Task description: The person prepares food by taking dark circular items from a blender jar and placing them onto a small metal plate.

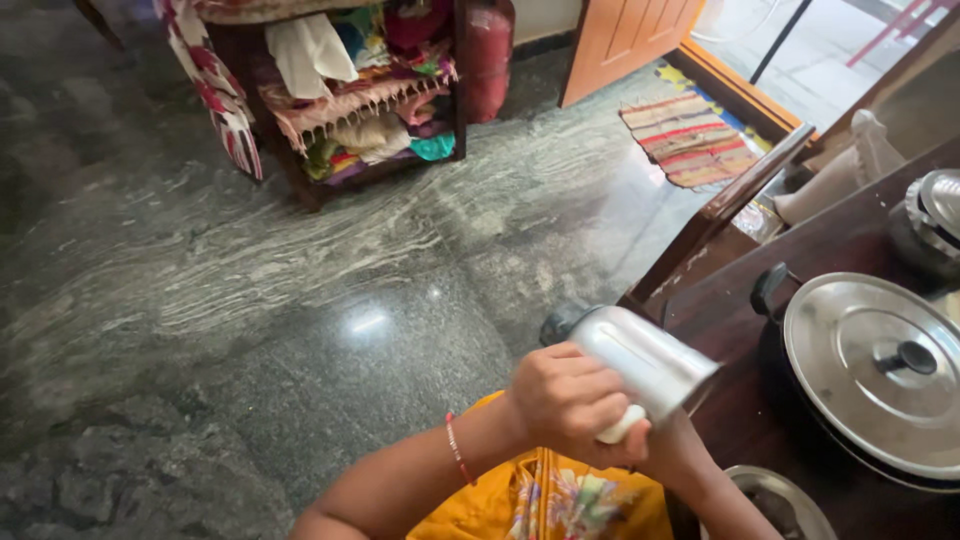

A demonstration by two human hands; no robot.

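Observation:
My left hand (565,400), with a thin red band at the wrist, is closed around the lower end of a shiny steel container (650,355) that lies tilted in the air at the table's edge. A small white piece (622,424) shows under its fingers, pressed against the container. My right forearm rises from the bottom edge, and only the wrist of my right hand (682,442) shows beneath the container; its fingers are hidden behind the container and my left hand.
A dark wooden table (730,310) carries a black pan with a steel lid (870,370), another steel vessel (930,225) and a steel plate (785,500). A wooden chair (720,215) stands beside it. Across the granite floor are a clothes shelf (360,100), a red cylinder (488,45) and a striped mat (690,135).

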